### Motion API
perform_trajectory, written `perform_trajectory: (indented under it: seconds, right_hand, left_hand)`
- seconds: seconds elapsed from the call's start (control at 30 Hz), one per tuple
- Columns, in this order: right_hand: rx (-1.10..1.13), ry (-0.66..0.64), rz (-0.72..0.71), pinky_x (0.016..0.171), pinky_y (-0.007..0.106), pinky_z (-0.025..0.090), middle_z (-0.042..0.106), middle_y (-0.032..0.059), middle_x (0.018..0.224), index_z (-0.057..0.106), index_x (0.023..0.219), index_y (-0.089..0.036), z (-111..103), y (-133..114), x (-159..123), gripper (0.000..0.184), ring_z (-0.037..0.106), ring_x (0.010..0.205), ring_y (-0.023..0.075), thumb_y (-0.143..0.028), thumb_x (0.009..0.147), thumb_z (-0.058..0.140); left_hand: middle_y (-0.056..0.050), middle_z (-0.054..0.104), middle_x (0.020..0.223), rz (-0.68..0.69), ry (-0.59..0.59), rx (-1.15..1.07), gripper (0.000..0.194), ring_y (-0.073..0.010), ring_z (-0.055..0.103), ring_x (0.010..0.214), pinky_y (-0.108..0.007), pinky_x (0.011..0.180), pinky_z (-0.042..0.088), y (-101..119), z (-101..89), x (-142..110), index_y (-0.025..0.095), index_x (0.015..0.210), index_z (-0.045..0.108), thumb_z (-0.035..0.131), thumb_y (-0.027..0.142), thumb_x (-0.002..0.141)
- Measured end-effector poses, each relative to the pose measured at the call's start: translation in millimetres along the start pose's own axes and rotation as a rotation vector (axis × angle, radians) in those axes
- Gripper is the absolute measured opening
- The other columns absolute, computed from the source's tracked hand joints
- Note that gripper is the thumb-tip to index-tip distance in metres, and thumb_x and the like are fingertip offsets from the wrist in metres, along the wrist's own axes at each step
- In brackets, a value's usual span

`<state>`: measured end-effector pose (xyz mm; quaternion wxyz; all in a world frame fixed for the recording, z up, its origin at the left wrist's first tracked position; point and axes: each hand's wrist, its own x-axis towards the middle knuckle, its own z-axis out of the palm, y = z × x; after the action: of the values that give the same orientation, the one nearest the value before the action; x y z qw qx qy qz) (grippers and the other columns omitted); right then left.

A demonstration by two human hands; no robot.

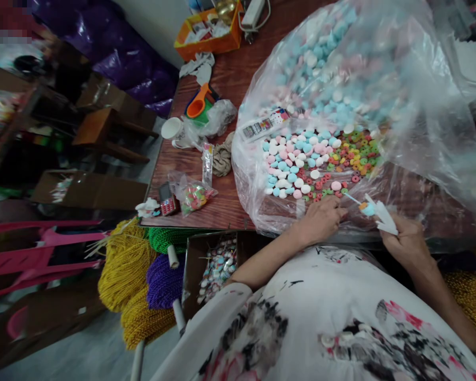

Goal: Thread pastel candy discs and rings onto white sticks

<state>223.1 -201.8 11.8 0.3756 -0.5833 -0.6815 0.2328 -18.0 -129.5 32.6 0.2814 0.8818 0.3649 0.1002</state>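
My right hand (408, 241) is closed around a white paper-like piece (387, 218). From its left end juts a thin pale cord or stick (353, 198), with blue and orange pieces (367, 209) close to the white piece. My left hand (325, 216) lies at the near edge of the candy, fingers curled together by small ring candies (321, 185); whatever they pinch is hidden. Just beyond are round pink, white and blue candies (291, 159) on clear plastic. A large clear plastic bag (257, 95) holds many more behind them.
Left on the wooden table (230, 211) are a white cup (172, 128), an orange scoop (197, 106), a small candy bag (196, 196) and a phone (167, 200). An orange bin (206, 47) stands behind. Below sit a box of candies (220, 267) and yellow cord bundles (122, 264).
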Motion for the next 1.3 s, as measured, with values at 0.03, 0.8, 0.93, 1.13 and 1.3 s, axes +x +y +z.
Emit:
perform_trajectory:
  seconds: [0.03, 0.8, 0.93, 1.13, 1.3]
  right_hand:
    - [0.012, -0.009, 0.003, 0.050, 0.026, 0.045, 0.067, 0.0011, 0.063, 0.075, 0.084, -0.021, 1.7, -1.8, -0.7, 0.017, 0.057, 0.050, 0.0151, -0.020, 0.081, 0.058]
    - [-0.266, -0.015, 0.158, 0.054, 0.027, 0.039, 0.064, 0.0023, 0.058, 0.076, 0.088, -0.019, -5.7, 7.3, 7.3, 0.026, 0.055, 0.050, 0.0169, -0.031, 0.085, 0.053]
    - [-0.293, -0.042, 0.266, 0.056, 0.027, 0.041, 0.065, 0.0044, 0.060, 0.077, 0.091, -0.018, -21.3, 14.1, -1.2, 0.027, 0.056, 0.053, 0.0167, -0.034, 0.085, 0.056]
    - [-0.234, -0.021, 0.369, 0.054, 0.026, 0.040, 0.063, 0.0048, 0.061, 0.078, 0.092, -0.016, -30.4, 16.9, -2.4, 0.036, 0.053, 0.051, 0.0154, -0.046, 0.085, 0.060]
    - [-0.239, -0.025, 0.324, 0.054, 0.023, 0.040, 0.056, 0.0012, 0.056, 0.077, 0.084, -0.015, -29.0, 12.5, -2.3, 0.033, 0.051, 0.050, 0.0127, -0.042, 0.085, 0.058]
  left_hand:
    - [-0.011, 0.067, 0.099, -0.019, -0.037, 0.040, 0.025, -0.0248, 0.063, 0.097, -0.033, 0.076, 0.053, 1.2, 0.9, 2.4, 0.018, 0.099, 0.077, 0.062, 0.009, 0.081]
    - [-0.010, 0.066, 0.101, -0.266, -0.007, 0.202, 0.020, -0.0248, 0.063, 0.103, -0.036, 0.088, 0.053, -20.3, -49.8, -12.6, 0.019, 0.105, 0.076, 0.061, 0.022, 0.092]
    - [-0.007, 0.065, 0.093, -0.308, 0.041, 0.146, 0.020, -0.0214, 0.063, 0.094, -0.034, 0.086, 0.052, -27.8, -51.0, -28.6, 0.019, 0.103, 0.077, 0.059, 0.021, 0.094]
    - [-0.011, 0.065, 0.100, -0.218, 0.038, 0.221, 0.022, -0.0235, 0.059, 0.099, -0.035, 0.083, 0.051, -19.2, -46.1, -15.6, 0.017, 0.100, 0.075, 0.054, 0.015, 0.095]
    - [-0.015, 0.065, 0.107, -0.194, -0.025, 0.263, 0.022, -0.0277, 0.056, 0.107, -0.037, 0.082, 0.050, -14.6, -37.6, -0.3, 0.013, 0.095, 0.074, 0.053, 0.008, 0.090]
